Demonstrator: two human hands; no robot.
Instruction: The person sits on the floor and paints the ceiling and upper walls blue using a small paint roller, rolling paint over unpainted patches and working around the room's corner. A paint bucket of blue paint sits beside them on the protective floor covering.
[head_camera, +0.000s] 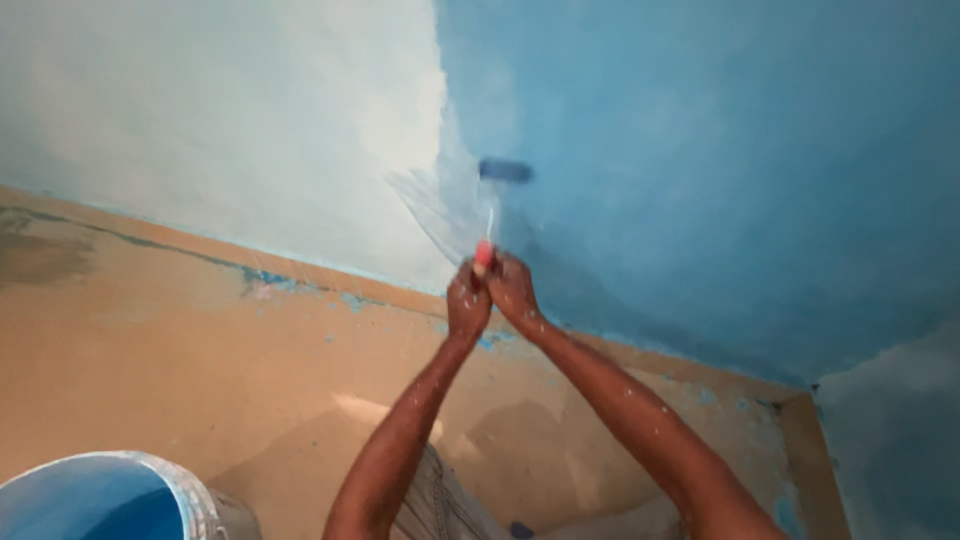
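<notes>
Both my hands grip the red handle of a paint roller (503, 171) held out in front of me. My left hand (467, 303) and my right hand (512, 288) are clasped side by side around the handle's lower end. The roller's blue, paint-soaked sleeve presses against the wall (700, 150) at the border between the blue painted area on the right and the pale unpainted area (220, 110) on the left. Thin blue streaks fan out just left of the roller. Paint specks dot my hands and forearms.
A white bucket (195, 495) of blue paint stands at the lower left. The tan floor (200, 340) carries blue drips along the wall's base. A room corner shows at the right (810, 390), with another pale wall beyond it.
</notes>
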